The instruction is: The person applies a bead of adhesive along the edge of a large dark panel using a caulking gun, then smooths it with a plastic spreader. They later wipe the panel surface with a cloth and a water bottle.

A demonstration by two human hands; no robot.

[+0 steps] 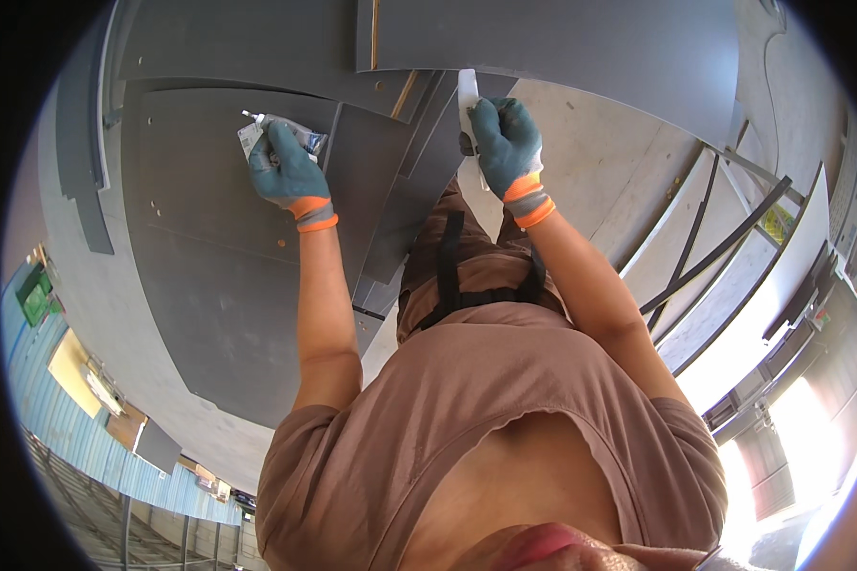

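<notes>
Shows two gloved hands, raised well apart and each closed on an item of its own. Holds in the left hand (pixel 288 169), between bent fingers and thumb, a small clear package (pixel 305 132) with a slim white tip pointing far left and a white label at its left side; contents too small to tell. Sets this package, in view, against a broad dark grey panel (pixel 229 276) spanning the left; contact with the panel cannot be told. Grips in the right hand (pixel 507 138) a long white object (pixel 468 93), exact kind unclear, with its far end overlapping in view the near edge of a far grey panel (pixel 562 38). Includes between the hands narrower dark boards (pixel 381 143), and to the right of the right hand a pale concrete floor (pixel 586 143). Places nearer a brown shirt (pixel 514 366) and brown trousers (pixel 424 257) crossed by a black strap (pixel 490 298); at right, dark metal bars (pixel 709 249) beside pale panels.
</notes>
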